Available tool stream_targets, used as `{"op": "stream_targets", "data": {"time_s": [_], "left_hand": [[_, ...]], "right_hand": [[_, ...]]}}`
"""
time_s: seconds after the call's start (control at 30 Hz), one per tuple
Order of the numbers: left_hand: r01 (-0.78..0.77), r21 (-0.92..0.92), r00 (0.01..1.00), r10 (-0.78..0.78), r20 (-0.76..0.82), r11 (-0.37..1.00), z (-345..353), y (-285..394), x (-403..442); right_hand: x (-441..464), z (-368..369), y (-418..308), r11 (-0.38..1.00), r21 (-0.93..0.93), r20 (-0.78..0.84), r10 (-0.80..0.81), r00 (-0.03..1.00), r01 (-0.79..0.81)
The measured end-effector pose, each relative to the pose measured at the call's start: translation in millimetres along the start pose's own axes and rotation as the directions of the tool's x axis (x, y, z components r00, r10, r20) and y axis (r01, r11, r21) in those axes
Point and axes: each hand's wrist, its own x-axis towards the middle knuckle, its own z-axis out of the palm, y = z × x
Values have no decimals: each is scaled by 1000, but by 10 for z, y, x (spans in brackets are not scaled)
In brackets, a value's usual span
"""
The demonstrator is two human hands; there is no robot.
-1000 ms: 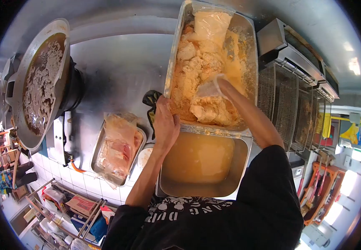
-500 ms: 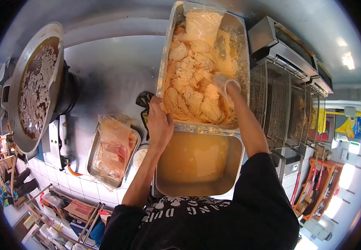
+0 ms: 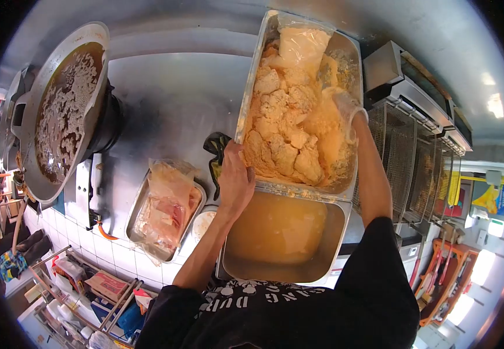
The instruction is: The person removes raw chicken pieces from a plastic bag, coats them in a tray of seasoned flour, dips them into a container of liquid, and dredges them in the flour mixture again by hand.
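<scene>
A deep metal tray holds several flour-coated chicken pieces and loose orange-tinted breading flour. My left hand is bare and closed round the tray's near-left rim. In a clear plastic glove, my right hand is inside the tray, over the flour along its right wall; blur hides its fingers. A plastic bag of pale flour lies at the far end. Directly nearer my body, a second metal pan holds cloudy yellowish liquid.
On the left stands a large wok of dark oil with foam. A small tray holds bagged raw meat. A dark cloth-like item lies beside my left hand. Wire fryer baskets stand right of the tray.
My right hand has moved away from the chicken pieces towards the tray's right wall, uncovering loose flour. My left hand stays on the rim. The whole view has shifted slightly.
</scene>
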Motion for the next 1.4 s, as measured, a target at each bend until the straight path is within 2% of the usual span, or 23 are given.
{"op": "stream_targets", "data": {"time_s": [0.07, 0.17, 0.27, 0.4, 0.57, 0.6, 0.67, 0.7, 0.83, 0.93, 1.0, 1.07, 1.17, 1.23, 1.3, 1.4], "left_hand": [[-57, -13, 998, 56, -13, 998, 12, -35, -19], [-57, 34, 998, 58, -12, 998, 8, -25, -5], [-37, 77, 999, 37, 5, 996, 4, 1, 14], [-37, 30, 999, 37, 0, 999, 46, -69, 22], [-120, 141, 989, 131, -70, 983, 65, -55, 18], [-121, 141, 989, 132, -72, 983, 45, -35, 18], [42, -13, 998, -41, 45, 999, -10, 3, 10], [48, -15, 998, -47, 43, 999, -9, -2, -13], [-54, -4, 998, 54, -14, 999, 37, -61, -19], [-107, 33, 993, 108, -44, 994, 54, -86, -23], [-125, 55, 991, 128, -48, 991, 49, -96, -20], [-93, 8, 995, 94, -45, 996, 53, -94, -30], [-97, 8, 994, 98, -48, 995, 56, -89, -30], [-93, 19, 995, 94, -42, 995, 55, -88, -28], [-87, 31, 996, 88, -32, 996, 41, -79, -39], [-45, -8, 999, 45, -11, 999, 37, -63, -39]], "right_hand": [[291, 15, -156, 995, -96, -22, 17, 1000, -19], [530, 184, -401, 991, -131, 26, 4, 1000, -1], [615, 297, -580, 995, -72, 166, -55, 985, 67], [572, 713, -703, 992, 29, 358, -123, 926, 121], [464, 1067, -721, 980, 168, 505, -178, 845, 106], [439, 1072, -714, 978, 184, 503, -184, 844, 104], [407, 993, -678, 977, 196, 475, -174, 862, 90], [398, 951, -634, 977, 203, 452, -158, 878, 71], [347, 531, -305, 971, 228, 270, 9, 963, -73], [165, 162, -55, 936, 300, 82, 166, 983, -183], [-260, -31, -16, 879, 459, 108, 87, 990, -127], [-768, -129, -137, 763, 642, 117, 4, 993, -79], [-1017, -166, -244, 666, 745, 82, -68, 994, -16], [-752, -137, -214, 747, 664, 52, -96, 994, 37], [-392, -112, -208, 863, 497, 27, -120, 992, 91], [93, 43, -360, 978, 78, 61, -197, 978, 192]]}}
